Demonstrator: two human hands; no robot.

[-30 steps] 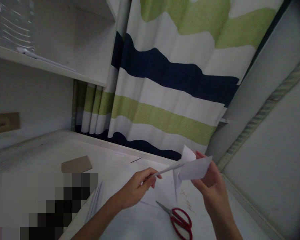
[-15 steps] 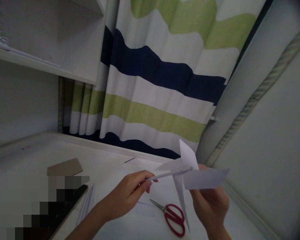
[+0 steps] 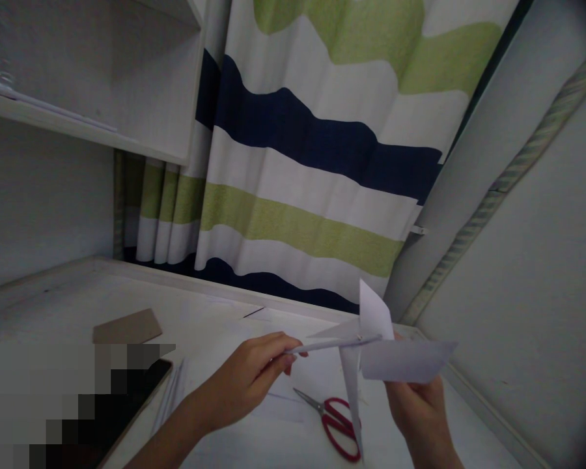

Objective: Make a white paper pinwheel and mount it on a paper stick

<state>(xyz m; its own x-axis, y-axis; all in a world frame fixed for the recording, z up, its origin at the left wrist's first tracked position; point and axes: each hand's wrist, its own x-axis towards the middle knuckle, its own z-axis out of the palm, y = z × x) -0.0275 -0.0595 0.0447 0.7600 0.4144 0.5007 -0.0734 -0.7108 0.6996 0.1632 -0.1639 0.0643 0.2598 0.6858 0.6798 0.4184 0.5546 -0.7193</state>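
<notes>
A white paper pinwheel [image 3: 376,342] on a thin white stick is held up over the white table [image 3: 209,326]. My left hand [image 3: 254,378] pinches the near end of the stick, fingers closed on it. My right hand [image 3: 420,407] is below and behind the right blade, fingers curled up against the paper; the blade hides its fingertips. One blade points up, one hangs down, one lies to the right.
Red-handled scissors [image 3: 339,423] lie on the table under the pinwheel. A brown card piece [image 3: 127,327] and a dark flat device [image 3: 127,397] lie to the left. A striped curtain [image 3: 317,163] hangs behind, a shelf [image 3: 88,124] at upper left, a wall at right.
The view swung right in the first half second. The pinwheel's blades have spread out and turned, and my right hand has dropped lower under the right blade.
</notes>
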